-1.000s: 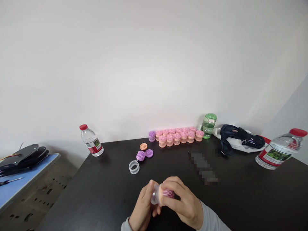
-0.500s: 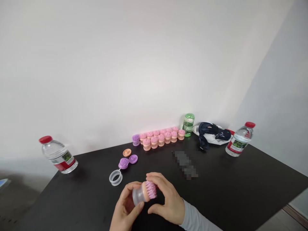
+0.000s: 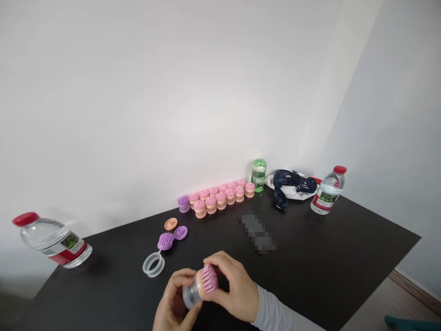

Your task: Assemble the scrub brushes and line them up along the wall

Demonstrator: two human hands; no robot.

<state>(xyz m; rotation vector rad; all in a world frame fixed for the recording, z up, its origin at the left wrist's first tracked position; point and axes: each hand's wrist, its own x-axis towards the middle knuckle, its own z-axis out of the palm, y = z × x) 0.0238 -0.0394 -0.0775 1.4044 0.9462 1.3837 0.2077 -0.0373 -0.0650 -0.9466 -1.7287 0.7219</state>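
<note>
My left hand (image 3: 174,301) is closed around the clear cup-shaped body of a small scrub brush (image 3: 209,279), which is tilted with its pink bristles toward the right. A peach collar sits between bristles and body. My right hand (image 3: 236,287) grips the bristle head, fingers on top and thumb below. Left of my hands, a clear ring-shaped part (image 3: 153,265) lies on the black table (image 3: 292,266). Behind it are a purple bristle head (image 3: 166,241), a purple disc (image 3: 181,233) and a peach disc (image 3: 171,224).
Several pink brushes (image 3: 220,200) stand in rows by the wall, with a purple brush (image 3: 183,204) at their left end. Beyond are a green bottle (image 3: 258,175), a dark strapped item (image 3: 296,181), two water bottles (image 3: 65,246) and a blurred-out patch (image 3: 257,232).
My right hand has closed from a loose, open-thumbed pose onto the bristle head. The camera view has turned, so the table things appear shifted left.
</note>
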